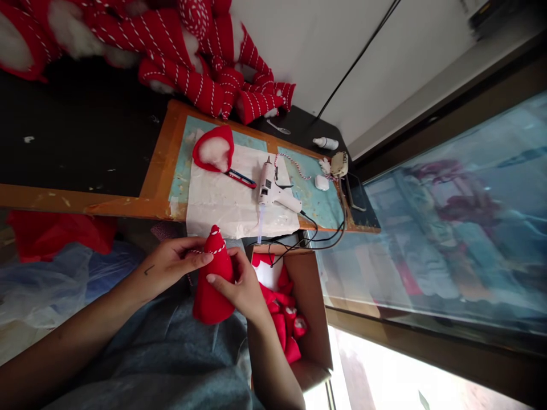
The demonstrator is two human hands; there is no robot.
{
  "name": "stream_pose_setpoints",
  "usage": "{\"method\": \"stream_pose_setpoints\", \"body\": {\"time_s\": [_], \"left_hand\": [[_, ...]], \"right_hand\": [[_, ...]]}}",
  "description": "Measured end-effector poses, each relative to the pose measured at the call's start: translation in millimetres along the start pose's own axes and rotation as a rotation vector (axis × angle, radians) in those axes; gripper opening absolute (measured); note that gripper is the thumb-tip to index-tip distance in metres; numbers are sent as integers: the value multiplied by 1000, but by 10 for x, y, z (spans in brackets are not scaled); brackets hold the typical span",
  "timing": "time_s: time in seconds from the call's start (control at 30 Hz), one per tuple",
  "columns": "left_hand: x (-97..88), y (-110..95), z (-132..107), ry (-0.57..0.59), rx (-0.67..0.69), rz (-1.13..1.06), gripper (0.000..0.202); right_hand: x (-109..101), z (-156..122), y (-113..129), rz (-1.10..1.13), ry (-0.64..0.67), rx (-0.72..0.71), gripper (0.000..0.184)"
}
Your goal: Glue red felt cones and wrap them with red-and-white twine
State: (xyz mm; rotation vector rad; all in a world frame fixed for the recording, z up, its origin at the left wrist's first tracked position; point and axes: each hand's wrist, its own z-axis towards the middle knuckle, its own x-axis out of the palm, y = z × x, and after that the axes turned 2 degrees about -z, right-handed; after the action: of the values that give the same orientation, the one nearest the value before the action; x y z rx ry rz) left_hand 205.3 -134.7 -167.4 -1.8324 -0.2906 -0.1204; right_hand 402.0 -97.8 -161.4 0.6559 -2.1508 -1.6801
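A red felt cone hat (212, 285) with red-and-white twine wound near its tip stands over my lap. My left hand (171, 265) pinches the twine against the cone's upper left side. My right hand (239, 285) wraps the cone from the right, thumb pressed on its front. Both hands are closed on it. A white glue gun (271, 191) lies on the white paper sheet (222, 202) just beyond the cone. A stuffed red hat (213, 149) and red-handled scissors (241, 179) lie further back on the board.
A cardboard box (305, 302) holding several red cones sits right of my lap. Finished striped cones (205, 62) pile up at the back. The wooden-edged board (160, 154) carries loose twine (294, 165), a small bottle (325, 143) and cables. Red fabric (55, 233) lies left.
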Motion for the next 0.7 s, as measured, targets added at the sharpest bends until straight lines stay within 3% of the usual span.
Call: {"method": "stream_pose_setpoints", "body": {"time_s": [0.13,0.37,0.43,0.6,0.7], "left_hand": [[2,-25,-7,-24,-32,35,49],[64,-18,-13,-161,29,-44,49],[61,-2,-20,-134,29,-73,49],[26,-11,-57,94,-29,-38,41],[0,-16,-57,15,-31,9,40]], "right_hand": [[-1,9,-14,96,46,23,44],[53,-1,-5,213,-38,74,51],[48,-4,-15,261,1,87,50],[1,-23,-50,310,209,95,48],[8,-17,-32,159,176,-9,61]]}}
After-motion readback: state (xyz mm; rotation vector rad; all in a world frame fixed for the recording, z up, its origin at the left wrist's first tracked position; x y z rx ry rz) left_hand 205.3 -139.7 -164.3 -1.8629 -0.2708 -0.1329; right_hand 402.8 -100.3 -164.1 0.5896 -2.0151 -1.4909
